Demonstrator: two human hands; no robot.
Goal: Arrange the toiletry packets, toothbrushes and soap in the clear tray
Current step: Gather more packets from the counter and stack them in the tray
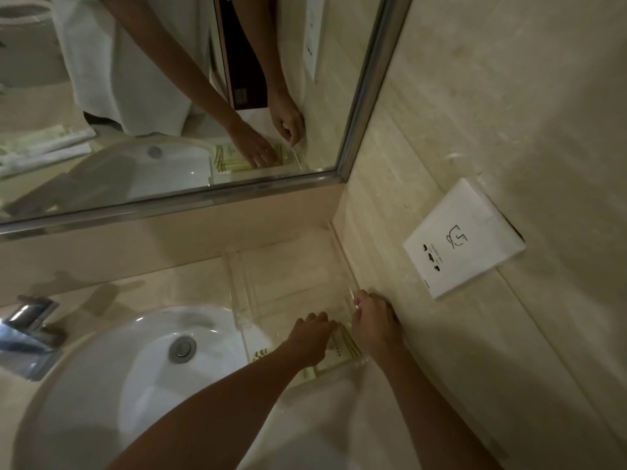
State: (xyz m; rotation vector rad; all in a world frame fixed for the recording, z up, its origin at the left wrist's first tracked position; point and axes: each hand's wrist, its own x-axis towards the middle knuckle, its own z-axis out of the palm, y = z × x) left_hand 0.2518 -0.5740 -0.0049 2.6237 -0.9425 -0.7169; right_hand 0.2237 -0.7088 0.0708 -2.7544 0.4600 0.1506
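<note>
Squaring up the packets at the near end of the clear tray

My left hand (310,337) lies palm-down over the toiletry packets (344,344), fingers fairly straight and pressing rather than gripping, while my right hand (373,325) is curled at the tray's right edge by the wall; I cannot tell whether it pinches the rim or a packet. The packets sit fanned in the near part of the clear tray (288,283), which stands on the counter in the corner just beside the basin (135,368); its far end looks unfilled. To do this well, I judge I should keep the tray steady with the right hand, slide the packets flush against one wall, and leave room behind for toothbrushes and soap, neither of which I can make out here.
</note>
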